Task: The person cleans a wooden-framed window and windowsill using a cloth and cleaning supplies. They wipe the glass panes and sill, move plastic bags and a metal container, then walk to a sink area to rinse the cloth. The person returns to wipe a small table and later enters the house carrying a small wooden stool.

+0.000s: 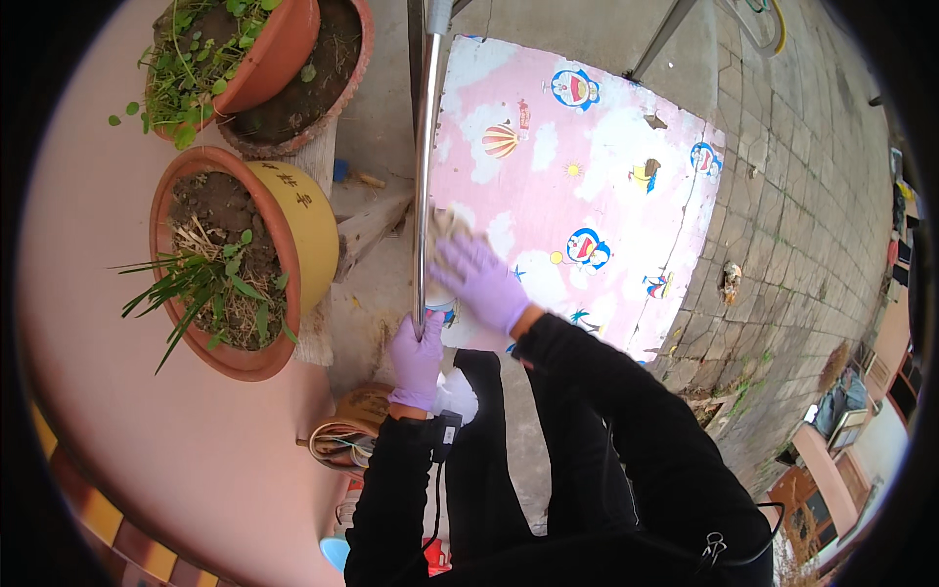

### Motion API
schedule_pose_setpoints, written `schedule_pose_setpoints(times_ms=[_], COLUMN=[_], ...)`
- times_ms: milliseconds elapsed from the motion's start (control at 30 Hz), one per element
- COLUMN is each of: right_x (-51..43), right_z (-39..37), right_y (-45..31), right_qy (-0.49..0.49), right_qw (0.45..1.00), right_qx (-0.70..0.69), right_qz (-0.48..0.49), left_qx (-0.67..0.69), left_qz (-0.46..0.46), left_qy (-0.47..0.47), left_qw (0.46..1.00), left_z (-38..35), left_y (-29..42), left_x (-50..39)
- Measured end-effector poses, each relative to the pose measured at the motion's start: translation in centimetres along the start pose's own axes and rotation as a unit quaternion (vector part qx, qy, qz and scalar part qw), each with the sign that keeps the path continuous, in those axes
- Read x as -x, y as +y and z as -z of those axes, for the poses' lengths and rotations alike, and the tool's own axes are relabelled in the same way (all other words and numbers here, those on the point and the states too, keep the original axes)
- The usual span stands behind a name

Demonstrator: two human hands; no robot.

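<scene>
Both hands wear thin lilac gloves. My left hand [417,361] is closed around the lower end of a shiny metal pole [428,169], which runs upward past the left edge of a pink board [543,198] printed with cartoon figures. Over the board's lower left part, my right hand [482,282] lies with its fingers spread, blurred by motion. Its fingertips touch a beige, blurred cloth-like thing [449,222] beside the pole. Whether the fingers grip it or only press on it, I cannot tell. Below my left hand is a white fluffy thing [456,396], partly hidden.
At the left, a yellow pot [304,227] with grass and terracotta planters [282,66] stand by a pink wall. A round container [341,444] is near my left forearm. A metal leg [660,40] meets the board's far edge. Paving [792,205] lies to the right.
</scene>
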State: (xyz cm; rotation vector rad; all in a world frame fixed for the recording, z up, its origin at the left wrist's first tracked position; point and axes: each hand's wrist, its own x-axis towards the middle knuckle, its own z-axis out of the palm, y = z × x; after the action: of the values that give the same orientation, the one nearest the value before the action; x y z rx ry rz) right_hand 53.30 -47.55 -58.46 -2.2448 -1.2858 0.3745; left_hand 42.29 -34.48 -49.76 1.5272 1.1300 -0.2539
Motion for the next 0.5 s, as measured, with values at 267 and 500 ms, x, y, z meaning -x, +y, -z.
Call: schedule_pose_setpoints(times_ms=[267, 500], right_x=[4.5, -14.0], right_z=[1.4, 7.5], right_y=[2.1, 12.8], right_qy=[-0.152, 0.105], right_qw=[0.983, 0.971], right_qx=[0.045, 0.115], right_qz=[0.088, -0.183], left_qx=[0.049, 0.136], left_qz=[0.008, 0.051], left_qy=[0.01, 0.008], left_qw=[0.999, 0.989], left_z=[0.4, -2.8], left_y=[-3.1, -6.7], left_x=[1.0, 4.8])
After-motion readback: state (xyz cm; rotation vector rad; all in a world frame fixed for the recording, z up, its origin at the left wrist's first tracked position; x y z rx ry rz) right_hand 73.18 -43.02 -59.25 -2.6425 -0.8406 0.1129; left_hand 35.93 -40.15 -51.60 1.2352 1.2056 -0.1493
